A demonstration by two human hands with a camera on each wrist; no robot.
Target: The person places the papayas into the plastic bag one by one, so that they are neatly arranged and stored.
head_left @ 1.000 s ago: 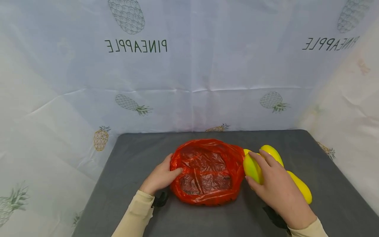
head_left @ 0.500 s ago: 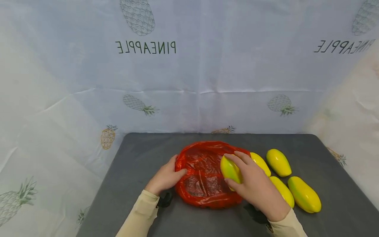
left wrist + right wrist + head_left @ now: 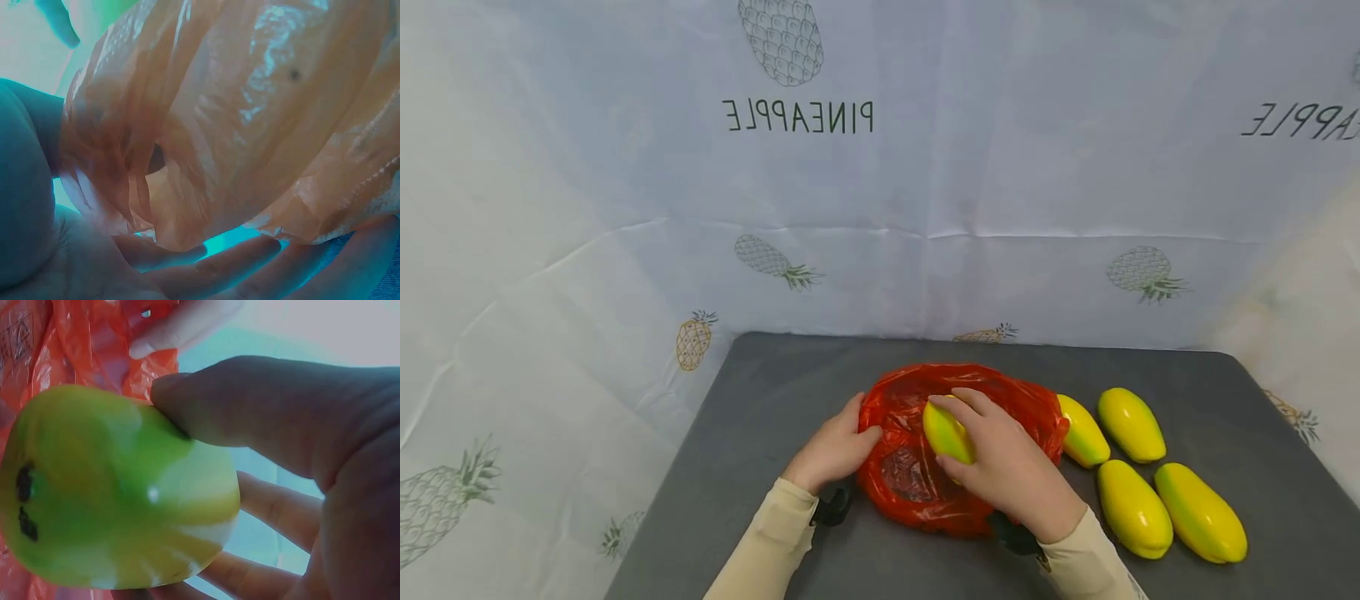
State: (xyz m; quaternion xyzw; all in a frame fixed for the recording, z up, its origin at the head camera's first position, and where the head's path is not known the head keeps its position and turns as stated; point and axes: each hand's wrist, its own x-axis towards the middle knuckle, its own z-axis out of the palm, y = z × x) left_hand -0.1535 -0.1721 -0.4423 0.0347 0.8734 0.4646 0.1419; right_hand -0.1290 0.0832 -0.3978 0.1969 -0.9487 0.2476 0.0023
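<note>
My right hand (image 3: pixel 1011 462) grips a yellow-green mango (image 3: pixel 946 429) above the open mouth of a red plastic bag (image 3: pixel 917 510). In the right wrist view, the thumb lies on top of the mango (image 3: pixel 119 494) and fingers support its other side; dark marks show on its skin. At the bag's left side, my left hand (image 3: pixel 831 450) holds the rim, thumb over the inside edge. The left wrist view has the thin bag (image 3: pixel 237 137) filling most of the picture, with fingers (image 3: pixel 219 269) beneath it.
Several more mangoes lie on the dark grey table (image 3: pixel 790 383), right of the bag: one mango (image 3: pixel 1082 431) beside its edge, another mango (image 3: pixel 1131 425) behind, and two nearer the front. A pale cloth (image 3: pixel 925 167) with pineapple prints hangs behind the table.
My right hand has carried the mango leftward from the group on the right to over the bag's mouth. The left hand keeps its hold on the rim. The head view has shifted slightly.
</note>
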